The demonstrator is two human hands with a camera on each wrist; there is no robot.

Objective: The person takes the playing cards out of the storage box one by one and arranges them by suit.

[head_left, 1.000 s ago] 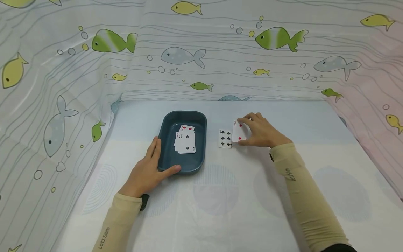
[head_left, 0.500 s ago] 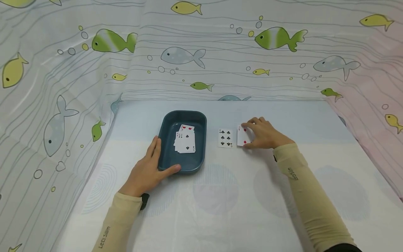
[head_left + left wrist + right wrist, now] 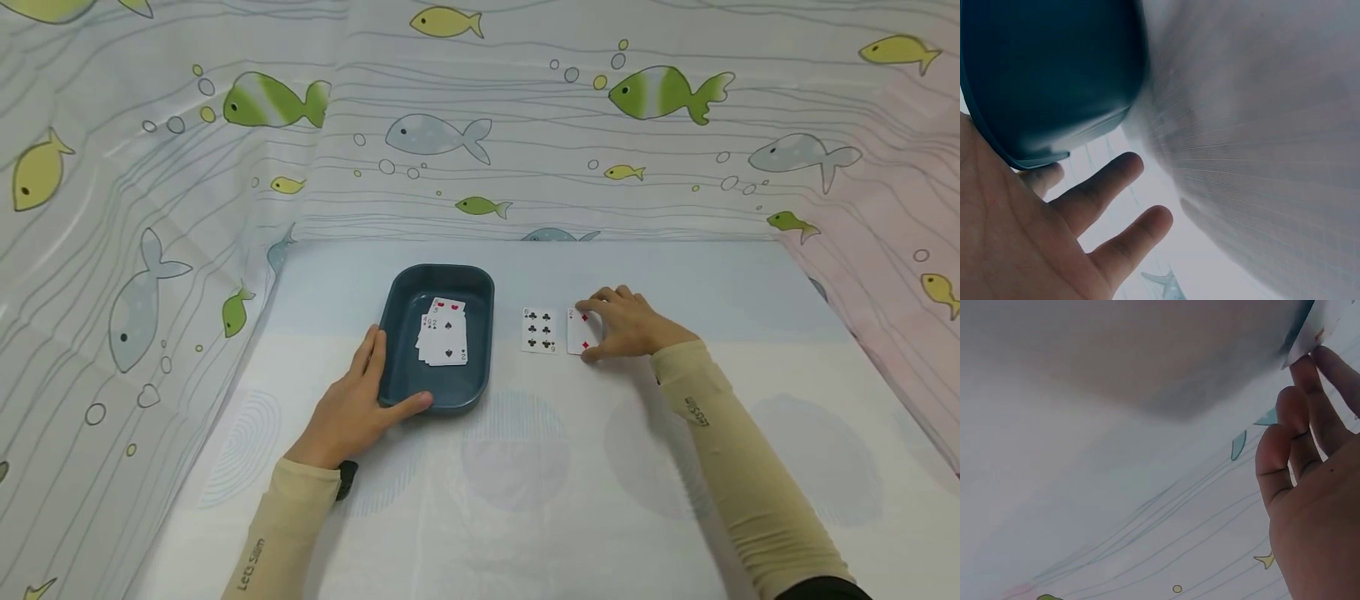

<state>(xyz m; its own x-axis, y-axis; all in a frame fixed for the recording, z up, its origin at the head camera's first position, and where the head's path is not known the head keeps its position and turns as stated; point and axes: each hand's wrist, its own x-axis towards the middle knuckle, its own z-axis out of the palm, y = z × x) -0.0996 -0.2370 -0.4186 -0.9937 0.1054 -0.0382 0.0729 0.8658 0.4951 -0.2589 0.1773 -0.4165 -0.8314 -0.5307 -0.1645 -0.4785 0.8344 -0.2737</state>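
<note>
Two cards lie face up on the desk, at three o'clock from the tray (image 3: 480,287). Right hand (image 3: 633,325) pinches the diamond card (image 3: 579,332), squaring it beside the club card (image 3: 539,330). Left hand (image 3: 352,408), fingers straight, steadies the tray.

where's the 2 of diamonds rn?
Head view: the 2 of diamonds lies on the table right of the 6 of clubs, under the right hand fingertips, well right of the tray.
</note>
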